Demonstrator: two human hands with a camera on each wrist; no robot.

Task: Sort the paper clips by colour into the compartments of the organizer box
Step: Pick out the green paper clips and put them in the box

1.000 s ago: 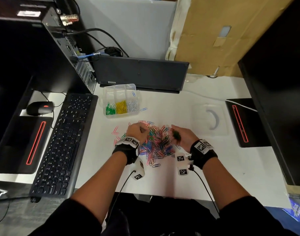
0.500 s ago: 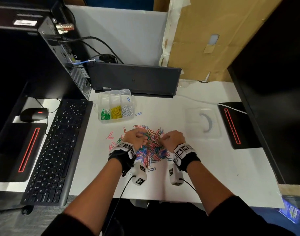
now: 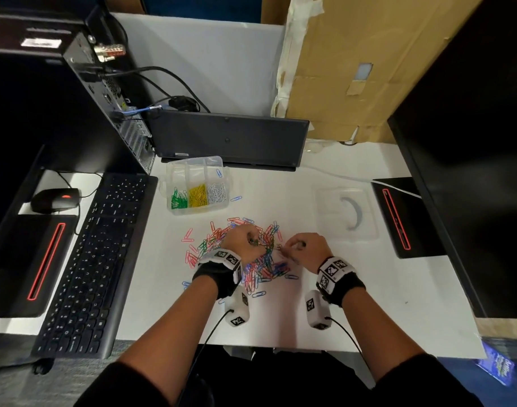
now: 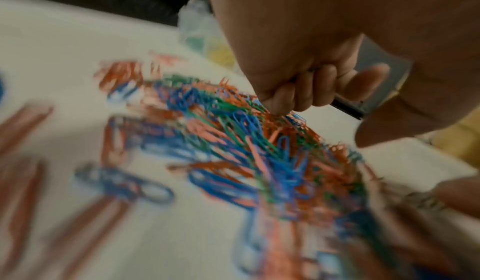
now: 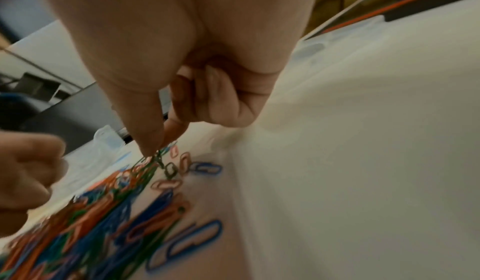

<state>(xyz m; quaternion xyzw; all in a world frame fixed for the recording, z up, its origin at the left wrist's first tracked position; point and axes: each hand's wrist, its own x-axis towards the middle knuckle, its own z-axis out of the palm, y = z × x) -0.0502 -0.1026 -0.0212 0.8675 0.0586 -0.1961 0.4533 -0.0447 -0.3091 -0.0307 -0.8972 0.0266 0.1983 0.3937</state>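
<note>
A: Where is the mixed heap of red, pink, blue and green wire paper clips [image 3: 251, 254] found?

B: At lower centre of the head view, on the white desk [image 3: 354, 304], under both hands. The left hand [image 3: 242, 240] is curled over the heap's middle with a few dark green clips seemingly gathered in its fist. The right hand [image 3: 302, 249] is pinched, thumb to forefinger, on a green clip [image 5: 155, 161] at the heap's right edge.

A: And the clear plastic organizer box [image 3: 197, 183]?

B: Up and to the left of the heap, well apart; green, yellow and white clips are seen in its near row. It is nearer the left hand. No obstacle is seen between; only a loose blue clip [image 3: 236, 198] lies beside the box. A black keyboard [image 3: 90, 259] lies further left.
</note>
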